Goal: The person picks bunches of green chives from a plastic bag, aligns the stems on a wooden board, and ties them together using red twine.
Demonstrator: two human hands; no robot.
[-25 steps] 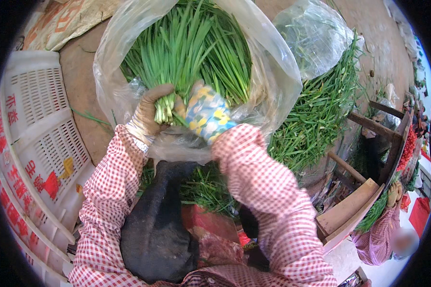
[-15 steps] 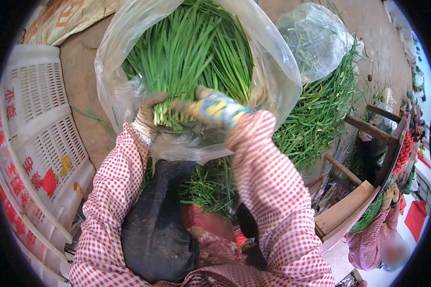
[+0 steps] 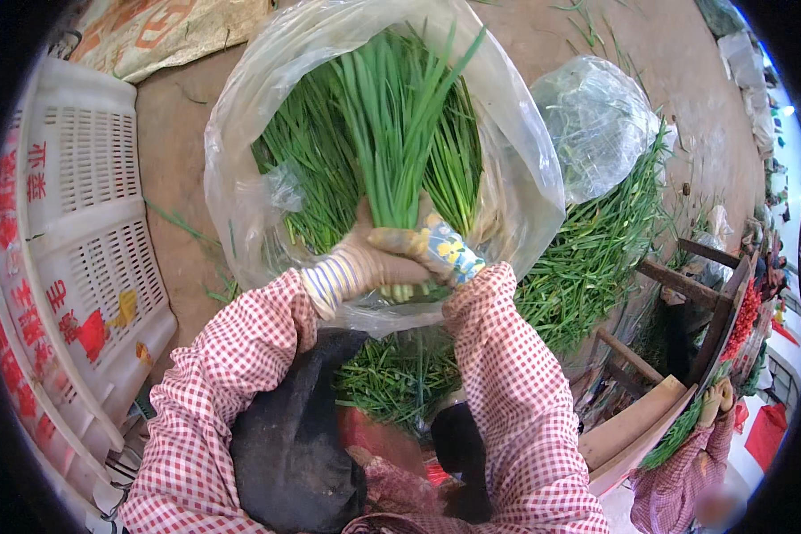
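Note:
My left hand (image 3: 360, 260), in a tan glove with a striped cuff, is closed round the lower part of a bunch of long green leafy stalks (image 3: 387, 133), its pale cut ends showing below. My right hand (image 3: 432, 242), in a glove with a blue and yellow floral back, grips the same bunch just above and beside it. The leaves point away from me over a large clear plastic bag (image 3: 525, 151) holding more green stalks (image 3: 298, 133). A dark cloth (image 3: 289, 445) lies below, between my checked sleeves.
White plastic crates (image 3: 93, 218) stand at left beside a printed sack (image 3: 178, 36). Loose greens (image 3: 570, 267) and a crumpled bag (image 3: 587, 125) lie right. A wooden frame (image 3: 632, 414) stands lower right; beyond it a co-worker's gloved hands (image 3: 716, 399) and checked sleeve (image 3: 672, 476) show.
Both hands have shifted, my left one rightward, and now sit close together round the bunch, which stands out from the other stalks. The view has shifted slightly.

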